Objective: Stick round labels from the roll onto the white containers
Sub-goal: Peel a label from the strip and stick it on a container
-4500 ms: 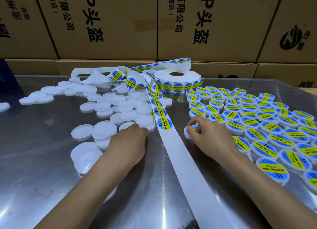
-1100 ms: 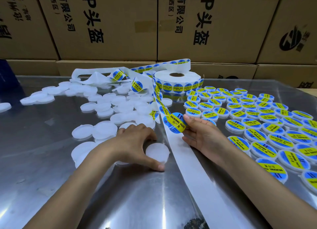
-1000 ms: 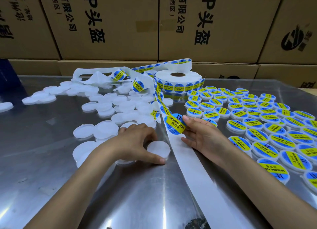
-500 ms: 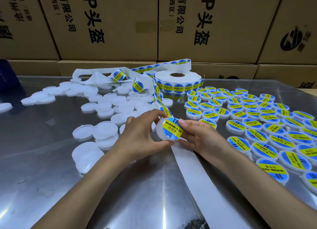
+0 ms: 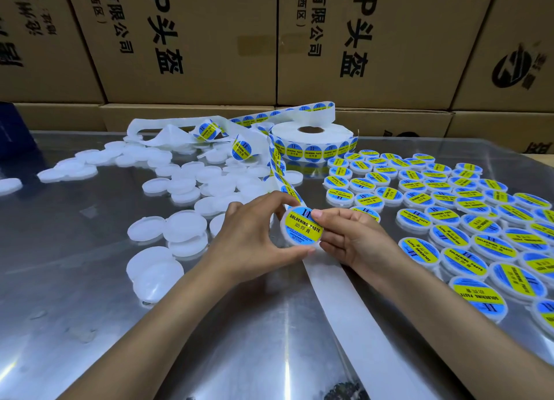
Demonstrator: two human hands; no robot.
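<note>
Left hand (image 5: 254, 237) fingers curl round the rim of a white container (image 5: 301, 230), held tilted above the tabletop (image 5: 90, 324); right hand (image 5: 350, 237) pinches its far edge, thumb pressing the round label (image 5: 302, 227). Risk: uneven pressing leaves a crease or off-centre label. Face tips toward the camera, yellow band running upper-left to lower-right. Beyond: bare containers (image 5: 180, 186) left, labelled ones (image 5: 449, 219) right, roll (image 5: 311, 141) behind.
</note>
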